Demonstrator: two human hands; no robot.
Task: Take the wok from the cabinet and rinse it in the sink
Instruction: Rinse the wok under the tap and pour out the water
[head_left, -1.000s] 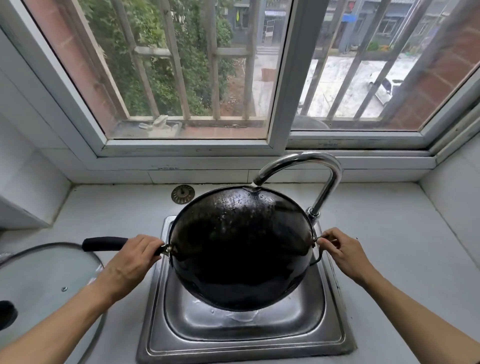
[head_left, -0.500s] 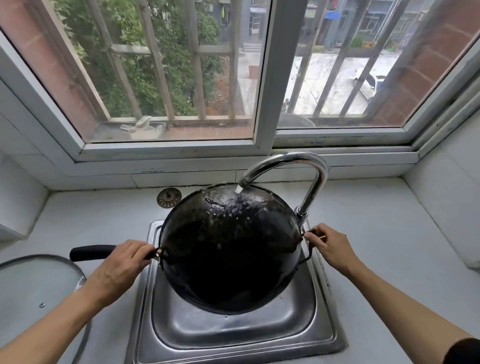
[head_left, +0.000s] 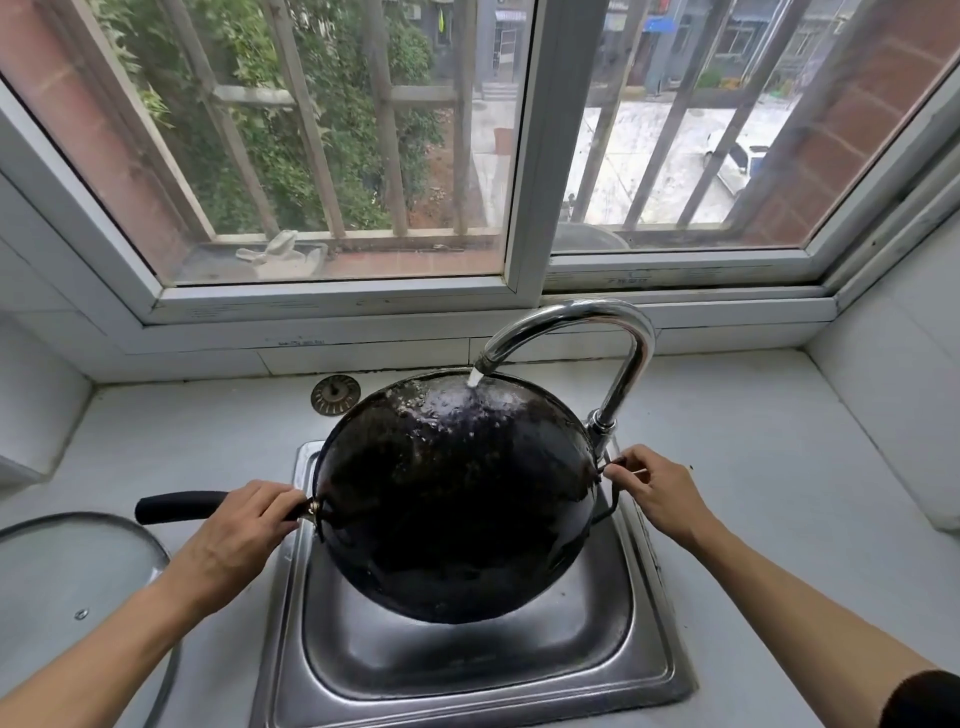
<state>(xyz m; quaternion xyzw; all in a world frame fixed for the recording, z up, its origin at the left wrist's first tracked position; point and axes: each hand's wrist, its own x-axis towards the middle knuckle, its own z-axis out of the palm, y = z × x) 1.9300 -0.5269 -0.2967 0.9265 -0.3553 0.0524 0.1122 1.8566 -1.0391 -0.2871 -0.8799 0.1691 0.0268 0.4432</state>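
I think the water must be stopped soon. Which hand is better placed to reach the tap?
The right hand. It pinches the wok's small side handle right beside the tap's base. The left hand grips the long handle across the sink.

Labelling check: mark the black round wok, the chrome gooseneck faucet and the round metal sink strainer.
black round wok (head_left: 457, 499), head view, middle of wet underside
chrome gooseneck faucet (head_left: 597, 310), head view, top of arch
round metal sink strainer (head_left: 335, 395), head view, its centre
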